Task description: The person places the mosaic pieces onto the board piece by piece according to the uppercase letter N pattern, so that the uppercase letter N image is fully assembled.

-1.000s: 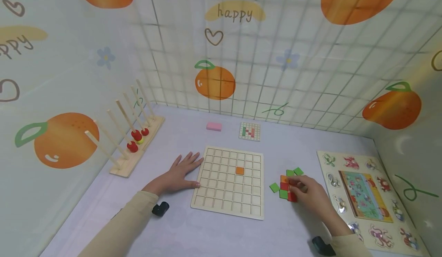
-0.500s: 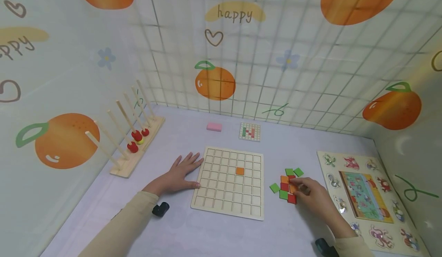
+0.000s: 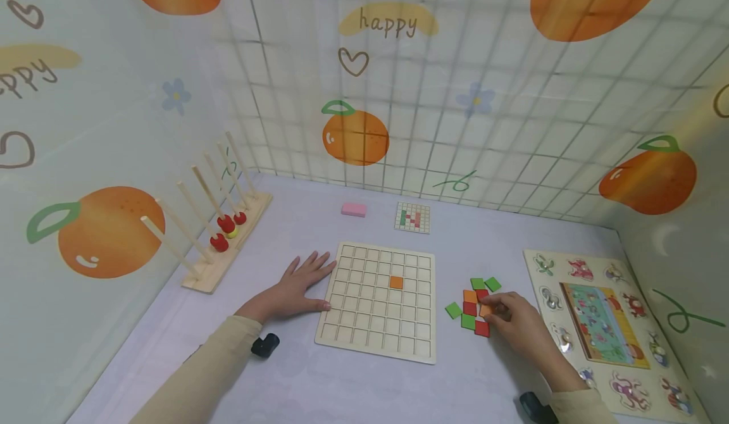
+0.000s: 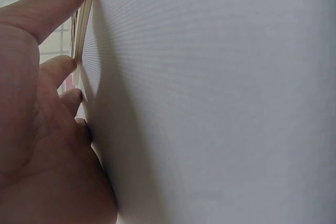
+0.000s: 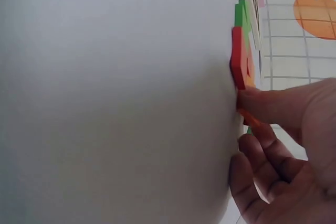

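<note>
My left hand [image 3: 293, 288] lies spread on the table, its thumb and fingertips at the left edge of a wooden grid board [image 3: 355, 313]. One orange tile [image 3: 396, 282] sits in a cell of that board. To the board's right, my right hand [image 3: 515, 319] pinches another orange tile [image 3: 485, 310] between thumb and fingers at the side of a tile group. In the right wrist view, the thumb presses this orange tile's [image 5: 247, 115] near edge, beside a red tile [image 5: 239, 56]. Green tiles [image 3: 453, 310] and an orange tile [image 3: 469, 295] lie around it.
A small pattern card [image 3: 412, 217] and a pink block [image 3: 354, 209] lie behind the board. On the left stands a peg rack [image 3: 207, 272] with red and yellow beads. An animal puzzle board [image 3: 575, 342] lies on the right, close to my right forearm.
My right hand has moved down from the upper tiles to the orange tile and drawn it slightly right, away from the group. The left hand stays put.
</note>
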### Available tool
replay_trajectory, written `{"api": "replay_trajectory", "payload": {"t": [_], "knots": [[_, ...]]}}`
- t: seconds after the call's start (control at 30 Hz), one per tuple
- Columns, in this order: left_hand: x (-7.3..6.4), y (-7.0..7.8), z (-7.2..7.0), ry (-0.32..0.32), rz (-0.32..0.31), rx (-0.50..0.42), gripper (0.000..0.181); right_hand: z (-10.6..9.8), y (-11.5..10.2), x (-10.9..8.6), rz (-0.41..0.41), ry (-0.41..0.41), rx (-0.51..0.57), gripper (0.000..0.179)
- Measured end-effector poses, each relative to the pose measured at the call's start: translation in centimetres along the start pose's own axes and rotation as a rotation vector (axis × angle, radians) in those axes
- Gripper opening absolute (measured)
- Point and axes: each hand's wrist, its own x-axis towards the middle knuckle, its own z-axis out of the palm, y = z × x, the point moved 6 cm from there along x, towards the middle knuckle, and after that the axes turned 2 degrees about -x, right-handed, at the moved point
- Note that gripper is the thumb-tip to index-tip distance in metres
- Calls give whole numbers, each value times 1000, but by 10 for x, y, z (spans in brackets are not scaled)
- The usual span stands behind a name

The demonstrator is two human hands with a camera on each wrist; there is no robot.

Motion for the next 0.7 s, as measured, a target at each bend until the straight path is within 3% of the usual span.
{"api": "replay_trajectory", "payload": {"t": [0.43,0.7], "knots": [[0,1,-1,-5,7,9,97,1,1,0,6,-79,-22,28],[0,-1,0,1,19,0,97,-1,1,-3,-1,-57,-26,29]]}}
